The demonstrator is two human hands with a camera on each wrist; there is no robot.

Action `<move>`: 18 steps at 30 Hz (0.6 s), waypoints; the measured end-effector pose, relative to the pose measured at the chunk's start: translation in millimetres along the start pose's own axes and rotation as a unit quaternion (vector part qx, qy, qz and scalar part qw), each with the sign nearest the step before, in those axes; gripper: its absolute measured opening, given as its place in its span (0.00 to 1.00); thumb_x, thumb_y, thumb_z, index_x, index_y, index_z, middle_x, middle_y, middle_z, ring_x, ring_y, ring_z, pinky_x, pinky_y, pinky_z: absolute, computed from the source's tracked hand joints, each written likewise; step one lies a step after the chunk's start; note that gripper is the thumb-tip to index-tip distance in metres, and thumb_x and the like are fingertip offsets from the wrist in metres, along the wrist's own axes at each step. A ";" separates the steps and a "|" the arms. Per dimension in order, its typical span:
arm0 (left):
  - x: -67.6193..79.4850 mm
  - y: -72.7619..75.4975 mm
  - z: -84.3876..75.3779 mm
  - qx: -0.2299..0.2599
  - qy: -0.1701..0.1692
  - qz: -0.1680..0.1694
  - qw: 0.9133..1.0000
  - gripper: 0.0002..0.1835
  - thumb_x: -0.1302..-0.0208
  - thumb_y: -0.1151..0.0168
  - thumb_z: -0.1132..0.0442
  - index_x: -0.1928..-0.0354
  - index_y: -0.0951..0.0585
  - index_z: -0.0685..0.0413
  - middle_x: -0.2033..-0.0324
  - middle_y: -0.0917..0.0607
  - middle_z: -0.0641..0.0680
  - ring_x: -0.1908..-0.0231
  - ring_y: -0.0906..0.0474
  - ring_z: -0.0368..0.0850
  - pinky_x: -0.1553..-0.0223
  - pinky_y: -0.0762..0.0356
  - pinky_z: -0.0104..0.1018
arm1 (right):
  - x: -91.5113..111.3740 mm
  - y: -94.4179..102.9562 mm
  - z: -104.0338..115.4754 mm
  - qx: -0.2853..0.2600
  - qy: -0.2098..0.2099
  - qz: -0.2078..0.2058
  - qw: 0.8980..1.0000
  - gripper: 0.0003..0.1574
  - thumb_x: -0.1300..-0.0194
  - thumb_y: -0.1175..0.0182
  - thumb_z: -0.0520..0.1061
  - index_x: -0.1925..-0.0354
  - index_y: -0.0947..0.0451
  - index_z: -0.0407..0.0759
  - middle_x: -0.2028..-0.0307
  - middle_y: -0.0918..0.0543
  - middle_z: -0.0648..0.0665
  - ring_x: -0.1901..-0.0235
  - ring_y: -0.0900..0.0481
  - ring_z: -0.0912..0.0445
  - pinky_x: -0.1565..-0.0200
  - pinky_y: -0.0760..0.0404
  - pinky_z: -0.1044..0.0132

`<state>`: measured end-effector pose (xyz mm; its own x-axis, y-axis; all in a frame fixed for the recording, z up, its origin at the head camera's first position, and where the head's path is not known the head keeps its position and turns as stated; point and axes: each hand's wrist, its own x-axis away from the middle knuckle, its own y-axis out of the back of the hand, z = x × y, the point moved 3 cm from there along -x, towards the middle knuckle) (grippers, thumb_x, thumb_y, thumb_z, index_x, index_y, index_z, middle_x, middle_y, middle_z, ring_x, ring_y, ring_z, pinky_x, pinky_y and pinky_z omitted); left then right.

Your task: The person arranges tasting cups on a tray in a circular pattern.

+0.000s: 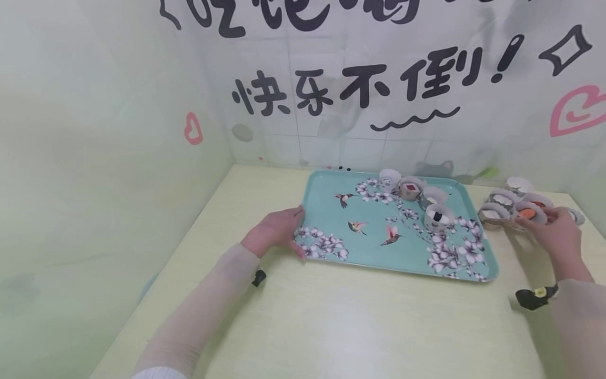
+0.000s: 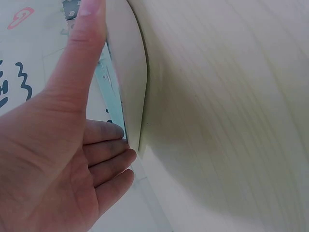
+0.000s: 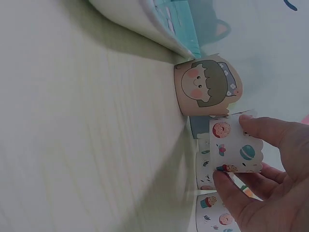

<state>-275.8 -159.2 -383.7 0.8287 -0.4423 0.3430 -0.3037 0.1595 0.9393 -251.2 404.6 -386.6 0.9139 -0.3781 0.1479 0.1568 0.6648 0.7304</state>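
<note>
My right hand (image 1: pixel 558 231) pinches a white paper baking cup (image 3: pixel 236 145) with scalloped rim and small printed pictures, thumb on one side and fingers on the other. An orange piece shows inside that cup in the head view. In the right wrist view, a brown cup with a cartoon face (image 3: pixel 195 84) stands beside it, and other printed cups are partly hidden behind it. At the left end of a turquoise tray (image 1: pixel 326 192) with birds and blossoms, my left hand (image 1: pixel 279 229) touches the edge, its fingers (image 2: pixel 113 154) lightly bent and thumb extended.
Several cups stand on the tray's far right part, one with a red diamond piece (image 1: pixel 411 188), another with a black-and-white piece (image 1: pixel 437 217). More cups (image 1: pixel 494 216) cluster on the table (image 1: pixel 355 326) right of the tray. A printed wall (image 1: pixel 265 147) stands behind.
</note>
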 end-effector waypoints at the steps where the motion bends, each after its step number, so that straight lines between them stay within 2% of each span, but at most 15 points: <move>1: -0.1 -0.7 0.0 0.001 0.000 0.001 1.000 0.74 0.64 0.30 0.25 0.23 0.50 0.64 0.22 0.50 0.62 0.22 0.49 0.57 0.23 0.43 0.46 | 1.4 0.7 0.3 0.001 0.001 0.000 1.000 0.58 0.29 0.48 0.62 0.27 0.59 0.20 0.29 0.48 0.16 0.32 0.43 0.23 0.49 0.24 0.43; 3: -0.2 -2.2 -0.1 0.003 -0.001 0.003 1.000 0.74 0.64 0.30 0.25 0.23 0.50 0.64 0.22 0.50 0.62 0.22 0.50 0.57 0.23 0.43 0.46 | 4.5 1.9 1.0 0.005 0.004 -0.003 1.000 0.57 0.29 0.48 0.61 0.27 0.58 0.20 0.30 0.47 0.15 0.33 0.42 0.24 0.60 0.25 0.58; 6: -0.1 -3.4 -0.2 0.005 -0.001 0.004 1.000 0.74 0.64 0.30 0.25 0.23 0.51 0.64 0.22 0.50 0.62 0.22 0.50 0.57 0.23 0.44 0.46 | 9.1 3.1 2.1 0.007 0.006 -0.006 1.000 0.57 0.29 0.47 0.61 0.27 0.57 0.20 0.30 0.45 0.15 0.33 0.40 0.24 0.67 0.36 0.73; 12: 0.2 -1.7 -0.7 0.005 0.000 0.005 1.000 0.74 0.64 0.30 0.25 0.23 0.50 0.64 0.22 0.50 0.62 0.22 0.50 0.57 0.22 0.45 0.46 | 13.8 5.9 1.7 0.000 0.027 -0.013 1.000 0.55 0.29 0.46 0.60 0.28 0.54 0.20 0.31 0.43 0.15 0.36 0.39 0.24 0.73 0.39 0.80; 18: -1.4 -0.1 0.1 0.001 0.001 0.003 1.000 0.74 0.63 0.30 0.26 0.23 0.50 0.64 0.22 0.50 0.62 0.22 0.50 0.57 0.22 0.45 0.46 | 14.1 10.2 0.2 0.010 0.039 -0.023 0.999 0.55 0.29 0.46 0.61 0.27 0.53 0.21 0.31 0.43 0.16 0.37 0.39 0.24 0.75 0.39 0.81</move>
<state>-277.1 -158.6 -384.2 0.8275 -0.4404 0.3484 -0.3096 0.1598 0.9373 -236.9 405.9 -376.9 0.9320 -0.3571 0.0618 0.1932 0.6340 0.7488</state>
